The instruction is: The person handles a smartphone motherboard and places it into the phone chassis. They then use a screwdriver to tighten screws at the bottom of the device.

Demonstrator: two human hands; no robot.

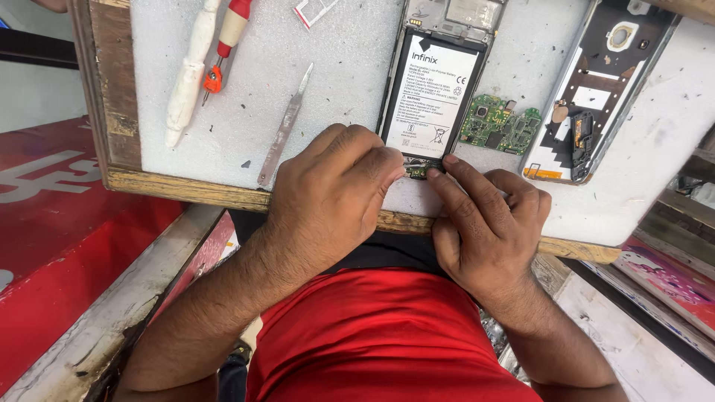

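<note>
An opened phone body with a black and white battery lies on a white foam pad. My left hand rests at the phone's lower end, fingertips pressing on a small part at its bottom edge. From the right, my right hand meets it, its index finger and thumb pinching the same small part. A green circuit board lies just right of the phone.
The phone's back cover lies inside-up at the right. Metal tweezers, a white-handled tool and a red-handled screwdriver lie on the pad's left half. The wooden board edge runs below the pad.
</note>
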